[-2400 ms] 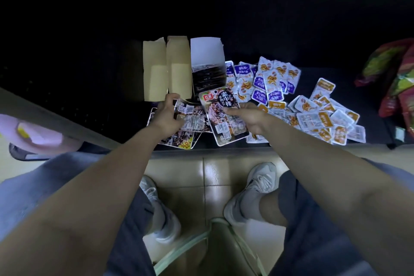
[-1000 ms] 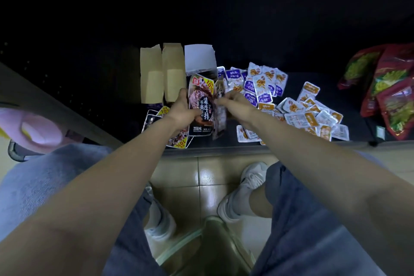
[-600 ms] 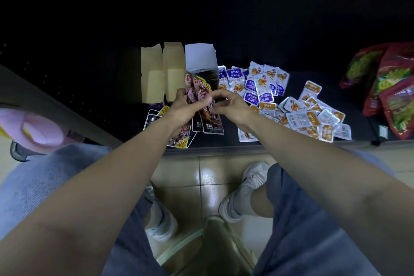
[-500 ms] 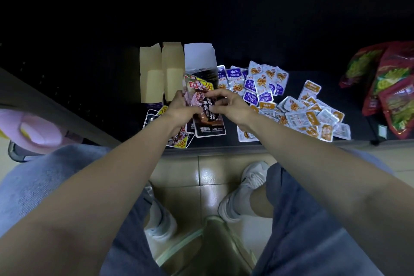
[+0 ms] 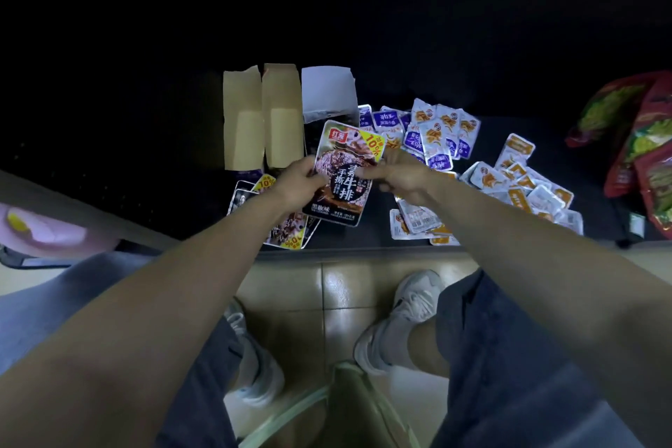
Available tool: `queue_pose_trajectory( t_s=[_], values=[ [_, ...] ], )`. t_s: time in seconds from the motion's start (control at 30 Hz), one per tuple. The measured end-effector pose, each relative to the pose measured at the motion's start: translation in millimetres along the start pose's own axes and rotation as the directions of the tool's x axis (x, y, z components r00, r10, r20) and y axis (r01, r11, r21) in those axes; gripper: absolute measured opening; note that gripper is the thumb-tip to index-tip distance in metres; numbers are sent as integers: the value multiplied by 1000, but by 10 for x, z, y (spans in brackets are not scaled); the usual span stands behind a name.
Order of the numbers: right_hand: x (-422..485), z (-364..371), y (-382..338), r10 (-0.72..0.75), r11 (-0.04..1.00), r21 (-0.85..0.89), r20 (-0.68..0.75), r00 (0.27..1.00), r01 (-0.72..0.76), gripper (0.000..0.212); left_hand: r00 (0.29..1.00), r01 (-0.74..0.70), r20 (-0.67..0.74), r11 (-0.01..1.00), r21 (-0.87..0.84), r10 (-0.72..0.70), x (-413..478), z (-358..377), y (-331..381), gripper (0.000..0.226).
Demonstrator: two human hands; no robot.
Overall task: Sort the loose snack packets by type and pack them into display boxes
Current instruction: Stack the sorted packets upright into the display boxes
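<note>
Your left hand (image 5: 298,182) and right hand (image 5: 400,176) each pinch an edge of the dark steak packet (image 5: 342,175), so a loose grip could drop it among the purple packets (image 5: 389,118).

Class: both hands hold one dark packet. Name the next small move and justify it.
Probably slide the dark packet into the white-flapped box behind it: left hand and right hand both pinch it, and that box seems to hold similar dark packets.
</note>
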State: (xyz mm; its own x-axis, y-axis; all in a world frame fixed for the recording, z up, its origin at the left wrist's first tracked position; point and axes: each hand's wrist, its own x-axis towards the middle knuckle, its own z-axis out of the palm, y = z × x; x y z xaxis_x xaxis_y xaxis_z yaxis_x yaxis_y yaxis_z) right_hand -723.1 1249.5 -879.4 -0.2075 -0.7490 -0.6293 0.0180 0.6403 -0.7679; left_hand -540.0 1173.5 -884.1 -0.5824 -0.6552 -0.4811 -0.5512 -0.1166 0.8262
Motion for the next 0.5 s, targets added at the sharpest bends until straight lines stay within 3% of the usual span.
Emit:
queue_pose_trajectory(
  t_s=[0.07,0.17,0.3,0.5],
  values=[
    [23,-118,-126,-71,996,-55,-21,997,70,25,999,-26,-21,998,60,27,97,-45,93,14],
    [154,-266,-365,-221,973,49,-95,971,226,17,989,-56,-124,986,159,76,306,-128,159,40],
    [395,-397,-699,-343,917,163,-151,927,365,11,946,-109,-274,967,230,172,529,-248,227,40],
    [592,-391,-918,-456,818,285,-206,866,499,10,970,-63,-223,986,155,97,647,-363,281,64]
  ],
)
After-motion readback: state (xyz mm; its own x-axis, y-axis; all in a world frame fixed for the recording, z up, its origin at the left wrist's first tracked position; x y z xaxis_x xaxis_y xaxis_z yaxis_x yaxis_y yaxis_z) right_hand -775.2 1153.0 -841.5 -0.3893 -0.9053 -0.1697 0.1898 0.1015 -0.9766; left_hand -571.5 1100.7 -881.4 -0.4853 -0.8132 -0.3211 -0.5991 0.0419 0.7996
